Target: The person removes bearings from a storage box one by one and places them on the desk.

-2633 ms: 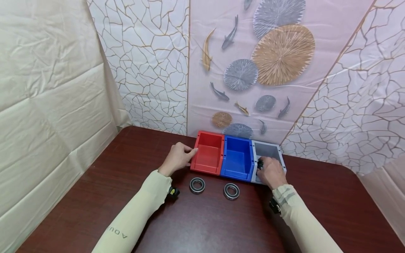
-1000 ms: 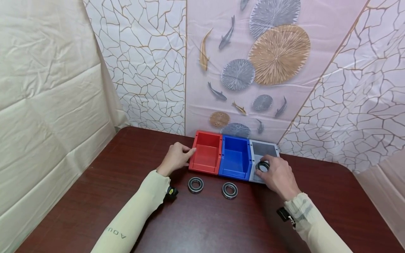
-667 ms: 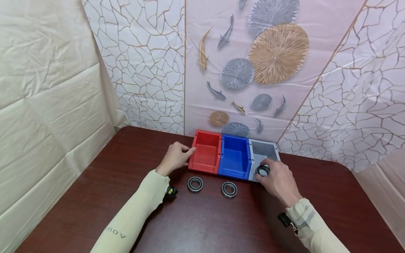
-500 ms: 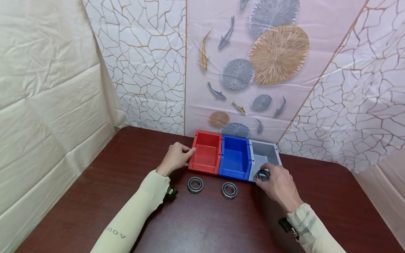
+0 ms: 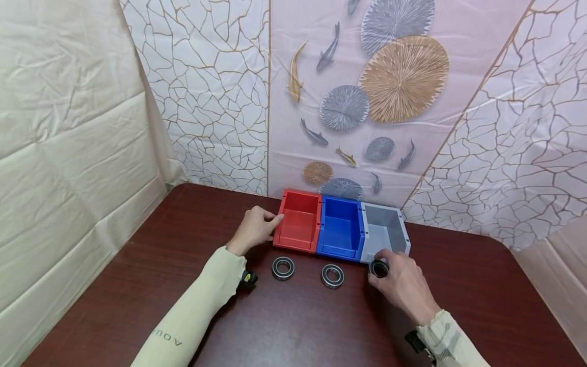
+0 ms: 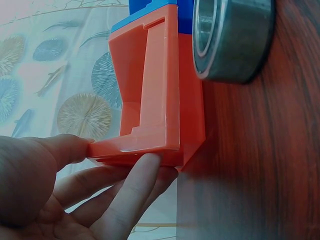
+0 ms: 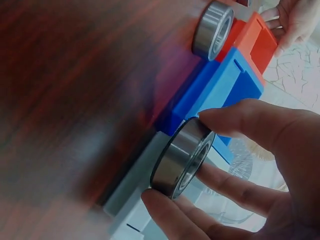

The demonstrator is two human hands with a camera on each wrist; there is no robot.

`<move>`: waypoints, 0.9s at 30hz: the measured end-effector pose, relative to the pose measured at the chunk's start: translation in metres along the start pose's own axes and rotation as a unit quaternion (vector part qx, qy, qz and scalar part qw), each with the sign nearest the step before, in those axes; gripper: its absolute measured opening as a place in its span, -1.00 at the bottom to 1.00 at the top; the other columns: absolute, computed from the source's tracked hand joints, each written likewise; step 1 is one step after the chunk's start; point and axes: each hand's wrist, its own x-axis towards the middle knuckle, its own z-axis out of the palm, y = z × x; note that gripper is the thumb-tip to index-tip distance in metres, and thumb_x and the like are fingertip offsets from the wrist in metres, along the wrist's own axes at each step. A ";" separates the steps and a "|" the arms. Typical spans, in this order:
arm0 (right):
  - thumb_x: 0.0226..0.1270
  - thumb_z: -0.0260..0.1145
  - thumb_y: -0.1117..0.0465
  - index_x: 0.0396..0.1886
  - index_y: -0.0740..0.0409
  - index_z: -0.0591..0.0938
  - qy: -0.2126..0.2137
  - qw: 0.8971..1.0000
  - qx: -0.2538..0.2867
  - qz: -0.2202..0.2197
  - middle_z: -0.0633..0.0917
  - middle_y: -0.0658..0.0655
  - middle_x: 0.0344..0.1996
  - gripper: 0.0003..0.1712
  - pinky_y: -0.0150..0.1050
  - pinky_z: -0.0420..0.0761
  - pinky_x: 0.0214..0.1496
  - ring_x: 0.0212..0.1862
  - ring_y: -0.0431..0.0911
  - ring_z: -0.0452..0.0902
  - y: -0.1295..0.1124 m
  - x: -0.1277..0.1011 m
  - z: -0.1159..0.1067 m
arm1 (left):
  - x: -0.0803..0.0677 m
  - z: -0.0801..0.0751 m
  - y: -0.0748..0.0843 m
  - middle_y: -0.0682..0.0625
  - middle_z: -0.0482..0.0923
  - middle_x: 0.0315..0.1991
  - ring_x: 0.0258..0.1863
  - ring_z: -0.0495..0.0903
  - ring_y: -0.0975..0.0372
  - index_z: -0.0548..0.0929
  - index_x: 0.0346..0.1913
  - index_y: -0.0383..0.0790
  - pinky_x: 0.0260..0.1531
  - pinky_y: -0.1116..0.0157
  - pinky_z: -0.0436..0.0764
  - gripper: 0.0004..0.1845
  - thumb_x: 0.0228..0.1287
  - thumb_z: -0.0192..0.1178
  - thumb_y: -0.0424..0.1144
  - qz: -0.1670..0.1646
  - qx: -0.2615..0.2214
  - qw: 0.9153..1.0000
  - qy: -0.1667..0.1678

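My right hand (image 5: 403, 283) pinches a ball bearing (image 7: 182, 157) by its outer rim, thumb on one side and fingers on the other. In the head view this bearing overlaps the front edge of the grey bin (image 5: 403, 224). At the far left of the row, my left hand (image 5: 254, 229) grips the side of the red bin (image 6: 172, 100); its thumb is at the rim and its fingers lie against the outer wall. Two more bearings lie flat on the table, one bearing (image 5: 283, 268) before the red bin, the other bearing (image 5: 332, 276) before the blue bin (image 5: 341, 252).
The three bins stand side by side near the back of the dark wooden table (image 5: 293, 326). Right behind them hangs a patterned cloth (image 5: 293, 168). A plain pale cloth (image 5: 78, 153) borders the table's left side.
My right hand has brought the bearing out of the grey bin and down toward its front edge. The left hand stays at the red bin, and the two bearings on the table keep their places.
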 end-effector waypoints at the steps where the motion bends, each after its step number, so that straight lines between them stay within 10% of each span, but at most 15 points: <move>1: -0.01 0.51 0.16 -0.13 0.13 0.70 -0.005 1.000 0.001 0.001 0.68 0.21 -0.36 -0.61 -0.01 0.61 -0.44 -0.34 0.04 0.62 0.001 -0.001 0.001 | 0.000 0.000 0.000 -0.24 0.79 -0.16 -0.44 0.82 0.16 0.79 -0.01 -0.37 -0.33 0.23 0.81 -0.62 0.47 0.25 -0.08 0.002 0.000 1.000 0.000; 27: 0.01 0.55 0.16 -0.17 0.11 0.67 -0.056 0.998 -0.006 0.015 0.73 0.20 -0.28 -0.63 0.00 0.63 -0.42 -0.29 0.04 0.65 0.005 -0.007 0.016 | -0.001 0.000 -0.001 -0.21 0.79 -0.16 -0.45 0.82 0.18 0.79 0.01 -0.34 -0.34 0.27 0.80 -0.62 0.46 0.26 -0.06 -0.010 0.000 1.000 0.000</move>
